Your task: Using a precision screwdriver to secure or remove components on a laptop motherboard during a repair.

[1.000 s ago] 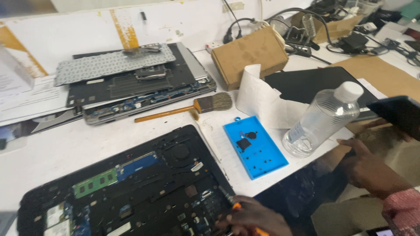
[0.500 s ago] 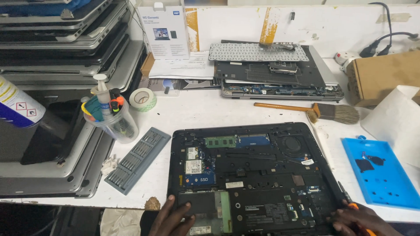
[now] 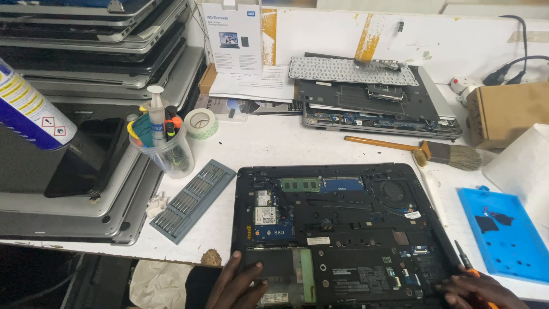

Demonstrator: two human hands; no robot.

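Observation:
An opened black laptop [image 3: 343, 229] lies bottom-up in front of me, its green boards, memory stick and fan exposed. My left hand [image 3: 237, 283] rests on its near left corner, fingers spread beside the battery bay. Low at the near right corner, my right hand [image 3: 474, 289] holds a small screwdriver [image 3: 464, 260] with an orange handle, its tip pointing up and away by the laptop's right edge.
A grey bit tray [image 3: 191, 200] lies left of the laptop, beside a clear cup of tools [image 3: 160, 146] and a tape roll [image 3: 200, 122]. Stacked laptops [image 3: 86, 114] fill the left. A brush [image 3: 434, 151], dismantled laptop [image 3: 372, 103], cardboard box [image 3: 506, 111] and blue mat [image 3: 503, 232] lie behind and to the right.
The view has swung left from the right side of the bench to the laptop and stacked machines. My left hand has come onto the laptop's near left corner.

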